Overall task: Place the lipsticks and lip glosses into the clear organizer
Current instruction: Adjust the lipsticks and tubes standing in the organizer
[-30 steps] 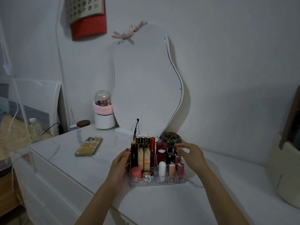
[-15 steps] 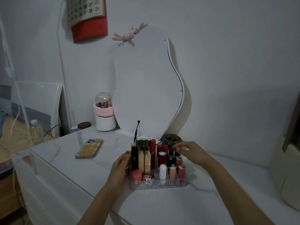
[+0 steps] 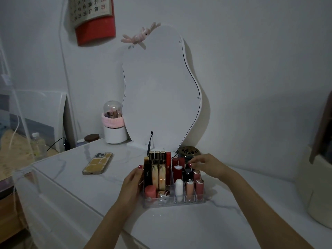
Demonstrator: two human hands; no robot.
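Organizer: a clear organizer stands on the white marble-look tabletop, just in front of the wavy white mirror; it is split into upright compartments, and the tubes in it stand vertical.
Back left compartments: a black lipstick with gold lettering at the left edge, two cream-and-gold tubes beside it, three dark gold-capped tubes behind them, and a tall red lip gloss to their right.
Back right compartments: dark red lipsticks, one with a white mark on its front; small black-capped pieces lie further right, partly hidden by the hand.
Front row: a pink round-topped tube, a gold-and-white cap, a white stick, a peach gloss and a rose lipstick, each in its own slot; another rose tube stands just behind.
Left hand: rests flat against the organizer's left wall, fingers fairly straight, thumb tip up by the black lipstick; it grips nothing.
Right hand: hovers over the back right compartments, fingers curled and fingertips close together; whether they pinch a tube I cannot tell.
Other containers: a white pot with a pink band and a clear dome holding small items stands left of the mirror; a dark openwork jar sits behind the organizer.
Also on the tabletop: a phone in a yellow case, well left of the organizer.
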